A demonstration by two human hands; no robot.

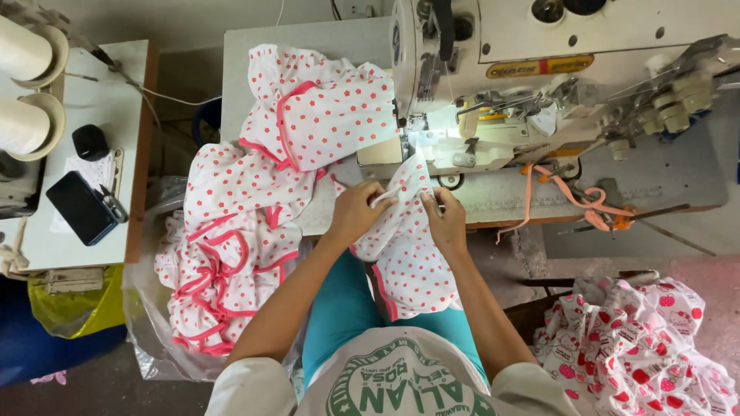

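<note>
A: Where do we have our hands?

B: We have both on the white piece of fabric with red dots [405, 246] that hangs from the machine bed down over our lap. Our left hand [356, 212] is closed on its upper left edge, fingers pinching a fold. Our right hand [445, 219] is clamped on the upper right edge, just beside the left, thumb on top.

A: And where does the cloth sit against the machine?

B: Its top end lies just under the lit needle area of the sewing machine [493, 85], on the grey table [324, 38]. The 2 hands are near each other, just below that spot.

A: What else do we see around us?

B: To the left, a pile of finished dotted pieces with pink trim [254, 208] runs from the table top down into a clear plastic bag [154, 339]. At lower right lies a heap of white cloth printed with red fruit [640, 347]. An orange strip [578, 196] trails from the machine across the table. On the side table [100, 92] at far left we see 2 cones of white thread [27, 85], a black phone [79, 206] and a small pair of snips [113, 204].
</note>
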